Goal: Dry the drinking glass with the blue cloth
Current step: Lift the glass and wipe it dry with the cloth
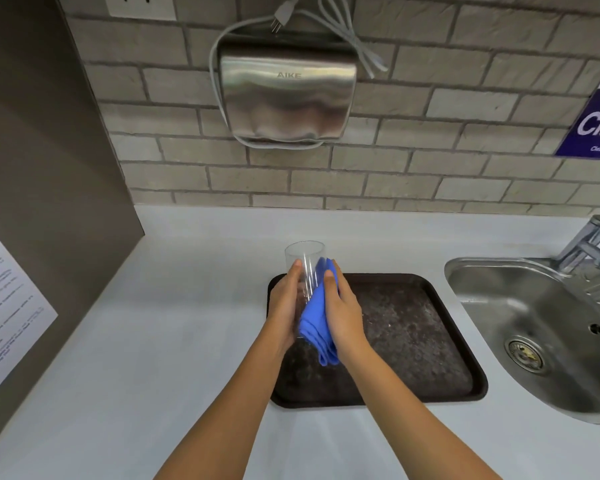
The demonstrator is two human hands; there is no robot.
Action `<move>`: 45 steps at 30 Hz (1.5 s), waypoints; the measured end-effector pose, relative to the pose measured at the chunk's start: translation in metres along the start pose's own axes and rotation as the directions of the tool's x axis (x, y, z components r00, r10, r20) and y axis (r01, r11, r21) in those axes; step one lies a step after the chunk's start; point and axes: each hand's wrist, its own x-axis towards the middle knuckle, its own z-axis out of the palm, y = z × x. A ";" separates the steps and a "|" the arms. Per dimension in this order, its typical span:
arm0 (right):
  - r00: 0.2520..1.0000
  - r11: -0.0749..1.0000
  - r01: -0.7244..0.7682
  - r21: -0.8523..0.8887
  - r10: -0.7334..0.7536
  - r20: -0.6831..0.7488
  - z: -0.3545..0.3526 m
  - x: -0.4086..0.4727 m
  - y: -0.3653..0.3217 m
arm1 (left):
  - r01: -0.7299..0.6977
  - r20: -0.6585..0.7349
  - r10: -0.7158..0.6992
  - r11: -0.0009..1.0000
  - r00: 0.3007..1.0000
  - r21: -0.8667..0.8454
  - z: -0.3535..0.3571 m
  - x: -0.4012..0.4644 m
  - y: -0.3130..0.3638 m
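Observation:
A clear drinking glass (305, 258) is held up above the left end of a dark tray, its far end pointing away from me. My left hand (284, 303) grips its left side. The blue cloth (316, 320) is pressed against the glass's right side by my right hand (343, 306), and its folded end hangs down below both hands. The lower part of the glass is hidden between the hands and the cloth.
The dark tray (430, 341) lies on the white counter (153, 341). A steel sink (534, 306) with a tap (586, 244) is at the right. A steel hand dryer (288, 95) hangs on the brick wall above. A paper notice (4, 306) is on the left wall.

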 end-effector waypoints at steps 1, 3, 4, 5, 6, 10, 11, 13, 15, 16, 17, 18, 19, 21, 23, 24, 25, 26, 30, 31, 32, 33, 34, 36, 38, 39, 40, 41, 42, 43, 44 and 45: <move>0.998 0.997 0.057 -0.051 -0.058 -0.021 0.000 -0.002 0.002 | -0.051 -0.041 0.055 0.995 0.998 0.089 0.002 0.000 -0.001; 0.979 0.961 0.191 -0.202 -0.200 -0.027 0.002 -0.009 0.006 | -0.132 -0.046 0.143 0.971 0.989 0.201 0.006 -0.001 -0.001; 0.967 0.934 0.237 -0.269 -0.252 -0.024 0.003 -0.013 0.009 | -0.139 -0.034 0.149 0.966 0.988 0.217 0.007 -0.001 -0.002; 0.957 0.903 0.267 -0.337 -0.290 -0.020 0.004 -0.016 0.011 | -0.142 -0.015 0.149 0.964 0.989 0.223 0.006 -0.001 -0.002; 0.941 0.858 0.303 -0.415 -0.337 -0.011 0.005 -0.020 0.013 | -0.144 0.004 0.147 0.966 0.989 0.212 0.005 0.000 -0.003; 0.883 0.743 0.428 -0.515 -0.465 0.064 0.008 -0.024 0.016 | -0.109 0.114 0.098 0.990 0.989 0.091 -0.001 0.000 -0.001; 0.887 0.776 0.432 -0.459 -0.456 0.064 0.007 -0.023 0.014 | -0.093 0.147 0.083 0.994 0.986 0.061 -0.002 -0.001 -0.001; 0.932 0.891 0.353 -0.287 -0.361 0.028 0.004 -0.012 0.009 | -0.042 0.179 0.044 0.999 0.983 -0.015 -0.001 -0.005 0.001; 0.998 0.997 0.070 -0.019 -0.069 0.005 0.000 0.005 -0.001 | 0.011 0.160 0.002 0.997 0.987 -0.082 0.000 -0.009 0.003; 0.994 0.990 -0.103 0.097 0.101 0.029 -0.003 0.012 -0.006 | 0.013 0.160 0.003 0.995 0.987 -0.101 0.001 -0.010 0.005; 0.980 0.968 -0.196 0.156 0.190 0.053 -0.005 0.014 -0.010 | 0.008 0.163 0.011 0.994 0.987 -0.109 0.002 -0.010 0.007; 0.978 0.965 -0.208 0.161 0.202 0.056 -0.004 0.011 -0.011 | 0.011 0.158 0.008 0.993 0.987 -0.119 0.002 -0.010 0.008; 0.987 0.978 -0.160 0.134 0.156 0.035 -0.003 0.006 -0.012 | 0.036 0.157 -0.013 0.989 0.987 -0.145 0.002 -0.010 0.009; 0.994 0.988 0.113 -0.108 -0.110 0.027 0.002 -0.012 -0.009 | 0.083 0.193 -0.042 0.974 0.980 -0.210 0.001 -0.009 0.010; 0.931 0.853 0.358 -0.381 -0.355 0.081 0.007 -0.027 -0.007 | 0.094 0.241 -0.034 0.966 0.970 -0.241 -0.002 -0.008 0.010; 0.917 0.825 0.391 -0.408 -0.384 0.103 0.008 -0.027 -0.007 | 0.093 0.256 -0.025 0.963 0.966 -0.254 -0.002 -0.009 0.010; 0.922 0.842 0.384 -0.378 -0.370 0.114 0.007 -0.025 -0.011 | 0.092 0.267 -0.018 0.959 0.963 -0.268 -0.003 -0.009 0.010; 0.939 0.889 0.343 -0.303 -0.323 0.116 0.004 -0.021 -0.016 | 0.091 0.271 -0.013 0.955 0.963 -0.281 -0.003 -0.009 0.011; 0.972 0.968 -0.187 0.166 0.157 0.177 -0.011 0.002 -0.029 | 0.088 0.239 -0.021 0.958 0.971 -0.273 0.001 -0.007 0.014; 0.956 0.941 -0.257 0.222 0.214 0.202 -0.013 0.005 -0.028 | 0.078 0.235 -0.014 0.960 0.972 -0.268 0.003 -0.007 0.016; 0.950 0.925 -0.281 0.255 0.231 0.210 -0.014 0.006 -0.025 | 0.069 0.223 -0.010 0.964 0.975 -0.258 0.004 -0.007 0.016; 0.950 0.919 -0.288 0.269 0.239 0.198 -0.014 0.006 -0.023 | 0.059 0.201 -0.010 0.970 0.980 -0.237 0.006 -0.007 0.016; 0.953 0.918 -0.289 0.271 0.248 0.175 -0.012 0.005 -0.021 | 0.046 0.168 -0.011 0.977 0.986 -0.208 0.008 -0.008 0.016; 0.967 0.936 -0.251 0.248 0.231 0.108 -0.010 0.004 -0.018 | -0.003 0.081 0.014 0.991 0.997 -0.134 0.011 -0.009 0.015; 0.989 0.969 -0.150 0.194 0.144 0.046 -0.009 0.001 -0.014 | -0.096 -0.022 0.095 0.995 0.995 -0.030 0.013 -0.008 0.013; 0.997 0.987 -0.073 0.145 0.072 0.013 -0.008 -0.003 -0.013 | -0.141 -0.046 0.141 0.990 0.989 0.010 0.014 -0.009 0.012; 1.000 0.997 0.024 0.078 -0.023 -0.016 -0.006 -0.008 -0.012 | -0.168 -0.055 0.170 0.985 0.984 0.031 0.016 -0.010 0.011; 0.993 0.993 0.114 0.005 -0.114 -0.032 -0.005 -0.012 -0.012 | -0.177 -0.063 0.179 0.984 0.982 0.034 0.017 -0.011 0.010; 0.982 0.981 0.183 -0.058 -0.186 -0.039 -0.003 -0.015 -0.011 | -0.175 -0.071 0.177 0.984 0.982 0.033 0.017 -0.011 0.010; 0.969 0.964 0.235 -0.123 -0.242 -0.043 -0.001 -0.017 -0.009 | -0.175 -0.065 0.177 0.984 0.982 0.032 0.017 -0.011 0.010; 0.958 0.943 0.271 -0.193 -0.284 -0.044 0.002 -0.018 -0.007 | -0.180 -0.046 0.182 0.983 0.982 0.037 0.017 -0.012 0.011; 0.947 0.917 0.296 -0.267 -0.318 -0.042 0.005 -0.020 -0.006 | -0.190 -0.025 0.192 0.981 0.981 0.047 0.016 -0.013 0.012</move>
